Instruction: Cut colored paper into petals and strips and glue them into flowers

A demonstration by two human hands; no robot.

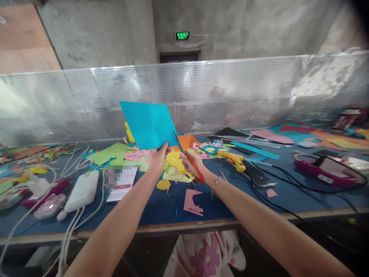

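Note:
My left hand (157,158) pinches the lower edge of a creased turquoise paper sheet (148,124) and holds it upright above the blue table (161,207). My right hand (190,163) is closed round the red handles of a pair of scissors (188,158). The blades point up and left, with their tips at the sheet's lower right edge. Yellow paper pieces (174,163) lie on the table just below both hands.
A pink cut-out (192,202) and other coloured scraps litter the table. A phone (121,182), a white power bank (82,191) with cables, a yellow glue gun (235,159), a paper flower (210,149) and black cables lie around. A perforated metal screen (230,92) backs the table.

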